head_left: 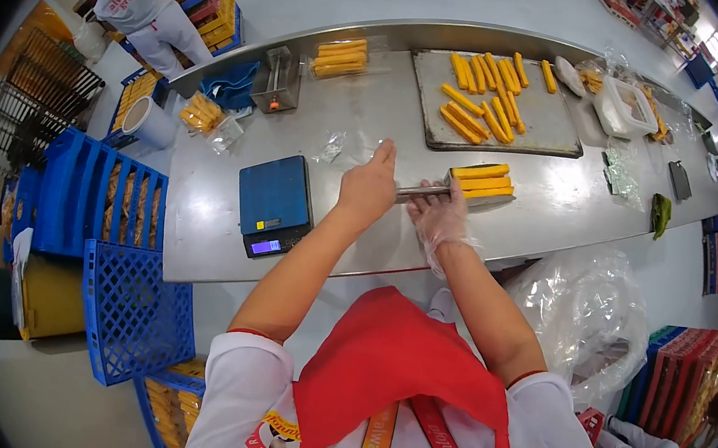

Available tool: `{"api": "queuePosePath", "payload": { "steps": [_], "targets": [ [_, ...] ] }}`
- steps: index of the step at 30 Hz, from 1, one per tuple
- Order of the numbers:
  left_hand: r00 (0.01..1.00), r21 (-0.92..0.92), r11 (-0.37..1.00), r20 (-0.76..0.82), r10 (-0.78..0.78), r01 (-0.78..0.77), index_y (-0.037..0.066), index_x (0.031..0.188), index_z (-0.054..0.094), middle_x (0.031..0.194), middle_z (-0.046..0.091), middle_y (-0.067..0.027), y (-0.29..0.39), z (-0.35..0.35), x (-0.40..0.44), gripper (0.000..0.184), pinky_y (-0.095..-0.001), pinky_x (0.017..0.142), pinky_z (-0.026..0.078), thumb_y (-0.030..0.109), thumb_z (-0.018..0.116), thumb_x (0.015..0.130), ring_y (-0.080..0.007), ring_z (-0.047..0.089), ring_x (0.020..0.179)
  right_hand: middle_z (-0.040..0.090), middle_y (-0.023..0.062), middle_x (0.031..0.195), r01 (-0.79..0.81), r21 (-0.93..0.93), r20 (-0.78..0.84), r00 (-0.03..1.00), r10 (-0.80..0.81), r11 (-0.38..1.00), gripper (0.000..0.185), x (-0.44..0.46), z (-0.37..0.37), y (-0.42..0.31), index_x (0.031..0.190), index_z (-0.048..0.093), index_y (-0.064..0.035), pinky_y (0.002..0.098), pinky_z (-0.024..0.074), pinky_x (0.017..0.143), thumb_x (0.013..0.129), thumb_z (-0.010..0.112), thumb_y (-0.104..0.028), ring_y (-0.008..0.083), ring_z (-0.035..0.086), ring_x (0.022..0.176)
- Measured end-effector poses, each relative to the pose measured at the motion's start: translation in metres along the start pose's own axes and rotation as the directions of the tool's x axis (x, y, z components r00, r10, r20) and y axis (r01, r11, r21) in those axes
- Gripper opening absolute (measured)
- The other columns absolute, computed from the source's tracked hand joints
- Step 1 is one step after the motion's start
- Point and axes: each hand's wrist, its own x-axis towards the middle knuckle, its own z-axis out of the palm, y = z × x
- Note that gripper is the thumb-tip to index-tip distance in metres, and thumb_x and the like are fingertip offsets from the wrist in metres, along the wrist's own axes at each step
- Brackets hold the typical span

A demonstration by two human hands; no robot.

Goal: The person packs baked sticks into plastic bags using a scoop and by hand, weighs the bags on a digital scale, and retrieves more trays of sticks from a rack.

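Yellow sticks (482, 184) lie side by side on a metal scoop (420, 191), whose handle points left. My right hand (445, 220), in a clear plastic glove, is at the handle beside the sticks, with its fingers wrapped round it. Bare and raised over the table, my left hand (368, 186) is just left of the handle end; its fingers point forward and look pressed together, and what they hold, if anything, is hidden. A blue-topped scale (275, 197) with a lit display is left of my left hand. Beyond my right hand, more sticks rest on a dark-rimmed tray (556, 127).
The steel table (205, 251) carries bagged sticks (340, 58), a metal box (276, 82), a white tub (624, 108) and a green object (660, 214). Blue crates (136, 314) stand left, a plastic bag (588, 312) right. Another person (140, 4) is at the back left.
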Motion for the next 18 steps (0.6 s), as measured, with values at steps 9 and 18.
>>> {"api": "queuePosePath", "payload": {
  "steps": [9,18],
  "targets": [
    [0.986,-0.002,0.999,0.159,0.041,-0.042,0.002,0.144,0.043,0.156,0.036,-0.0052,-0.008,-0.007,-0.003,0.067,-0.0468,0.083,0.055,0.004,0.053,0.078,-0.0382,0.066,0.096,0.060,0.0146,0.086,-0.227,-0.258,0.069,0.965,0.252,0.939,0.035,-0.050,-0.107,-0.074,0.100,0.055,-0.0011,0.0361,0.0485,0.065,0.087,0.052,-0.033,0.0288,0.059,0.074],
    [0.931,-0.099,0.977,0.298,0.209,-0.188,0.004,0.149,0.037,0.161,0.026,-0.0026,0.001,-0.020,0.001,0.074,-0.0438,0.094,0.050,-0.003,0.049,0.076,-0.0341,0.058,0.117,0.057,0.0075,0.067,-0.127,-0.834,0.055,0.949,0.309,0.537,0.026,-0.136,-0.034,-0.131,0.083,0.061,0.0016,0.0290,0.0445,0.056,0.080,0.058,-0.024,0.0184,0.055,0.057]
  ]
}}
